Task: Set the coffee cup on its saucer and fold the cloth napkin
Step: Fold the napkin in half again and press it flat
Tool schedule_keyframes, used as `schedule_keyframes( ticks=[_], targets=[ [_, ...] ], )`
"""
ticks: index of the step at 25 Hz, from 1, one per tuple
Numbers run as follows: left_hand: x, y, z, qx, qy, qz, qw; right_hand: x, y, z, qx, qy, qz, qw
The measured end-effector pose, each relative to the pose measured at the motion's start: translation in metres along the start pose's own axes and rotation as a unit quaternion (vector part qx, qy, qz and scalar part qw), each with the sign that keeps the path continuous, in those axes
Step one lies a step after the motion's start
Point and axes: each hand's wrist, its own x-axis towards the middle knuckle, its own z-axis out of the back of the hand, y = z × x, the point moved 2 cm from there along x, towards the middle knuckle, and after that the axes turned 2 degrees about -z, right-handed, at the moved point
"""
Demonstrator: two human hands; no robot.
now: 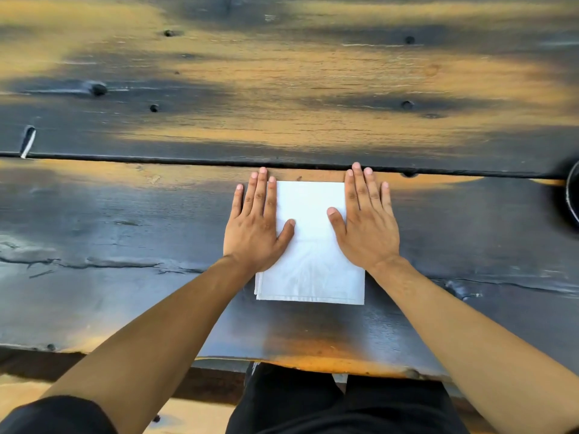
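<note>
A white cloth napkin (pixel 310 245) lies folded into a rectangle on the dark wooden table (pixel 125 214), close to the near edge. My left hand (pixel 255 223) lies flat on its left side, fingers straight and pointing away from me. My right hand (pixel 366 220) lies flat on its right side in the same way. Both thumbs rest on the cloth. At the far right edge of the view a dark round rim (pixel 573 195) shows, cut off by the frame; whether it is the saucer or the cup I cannot tell.
A seam (pixel 156 159) between two planks runs across the table just beyond my fingertips. The near table edge (pixel 313 363) is uneven, with my dark-clothed legs (pixel 313 402) below it. Knots and cracks mark the wood.
</note>
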Motion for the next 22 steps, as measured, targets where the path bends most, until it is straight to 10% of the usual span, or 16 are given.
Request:
schedule_keyframes(
  ticks=[15, 22],
  targets=[
    [-0.008, 0.003, 0.006, -0.146, -0.157, -0.013, 0.977, 0.036, -0.005, 0.014, -0.010, 0.011, 0.017, 1.000],
    [0.039, 0.004, 0.036, -0.307, -0.091, 0.209, 0.924, 0.058, 0.018, 0.038, 0.110, -0.064, -0.006, 0.992]
  ],
)
